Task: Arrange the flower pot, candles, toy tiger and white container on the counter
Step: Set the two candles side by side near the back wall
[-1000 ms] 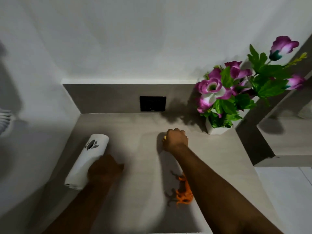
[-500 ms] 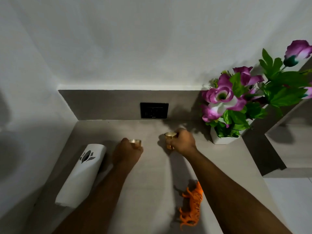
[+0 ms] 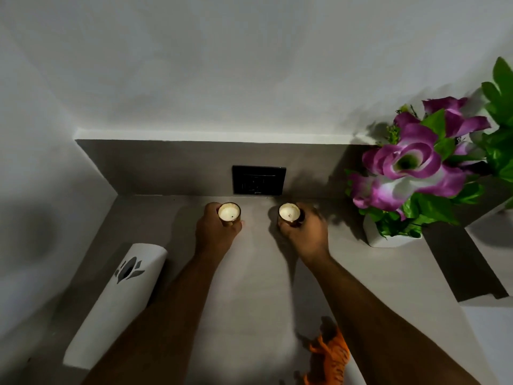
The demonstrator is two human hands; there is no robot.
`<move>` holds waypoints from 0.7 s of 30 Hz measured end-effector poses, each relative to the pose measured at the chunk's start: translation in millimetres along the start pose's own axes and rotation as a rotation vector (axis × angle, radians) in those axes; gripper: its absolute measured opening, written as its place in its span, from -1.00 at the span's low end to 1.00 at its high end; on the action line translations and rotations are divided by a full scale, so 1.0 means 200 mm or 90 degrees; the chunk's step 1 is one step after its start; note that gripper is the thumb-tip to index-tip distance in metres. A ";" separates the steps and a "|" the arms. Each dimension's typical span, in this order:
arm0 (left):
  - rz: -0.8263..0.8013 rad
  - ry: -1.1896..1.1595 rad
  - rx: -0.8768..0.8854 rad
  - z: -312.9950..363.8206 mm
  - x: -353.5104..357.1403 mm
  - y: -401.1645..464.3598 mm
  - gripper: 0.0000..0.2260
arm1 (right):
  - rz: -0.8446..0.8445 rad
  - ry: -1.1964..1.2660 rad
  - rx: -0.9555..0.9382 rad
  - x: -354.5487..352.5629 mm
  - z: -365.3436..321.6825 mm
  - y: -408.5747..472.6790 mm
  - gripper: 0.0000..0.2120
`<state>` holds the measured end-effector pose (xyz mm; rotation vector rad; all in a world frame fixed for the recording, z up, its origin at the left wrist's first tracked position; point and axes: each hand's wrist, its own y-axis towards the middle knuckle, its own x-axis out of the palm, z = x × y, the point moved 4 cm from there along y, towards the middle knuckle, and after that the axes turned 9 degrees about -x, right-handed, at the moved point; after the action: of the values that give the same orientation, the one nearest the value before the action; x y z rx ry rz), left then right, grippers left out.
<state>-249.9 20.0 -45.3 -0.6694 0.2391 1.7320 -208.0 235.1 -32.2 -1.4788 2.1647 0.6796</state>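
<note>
Grey stone counter [image 3: 249, 287] runs back to a matching splashback with a black wall socket [image 3: 259, 180]. At far left a white cylindrical container [image 3: 116, 307] with a dark flower emblem lies on its side. Next, the left hand [image 3: 215, 232] has its fingers wrapped around a small gold-cupped candle [image 3: 229, 213], upright near the splashback. Just beside, the right hand [image 3: 305, 232] clasps a second gold-cupped candle [image 3: 289, 213]. An orange toy tiger [image 3: 329, 359] lies at the front edge. At right stands a white flower pot [image 3: 388, 238] of purple blooms.
</note>
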 end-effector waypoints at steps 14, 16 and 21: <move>-0.056 0.474 0.213 -0.37 -0.10 -0.70 -0.19 | 0.056 -0.128 0.195 -0.41 0.02 -0.71 -0.40; -0.079 0.522 0.230 -0.41 -0.10 -0.76 -0.16 | 0.049 -0.150 0.235 -0.45 0.04 -0.90 -0.38; -0.103 0.579 0.243 -0.43 -0.12 -0.77 -0.16 | -0.003 -0.061 0.339 -0.41 0.07 -1.13 -0.65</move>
<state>-74.9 0.4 -72.3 -1.1124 1.0795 1.0808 32.4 232.9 -28.2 -1.1394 2.0517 0.1424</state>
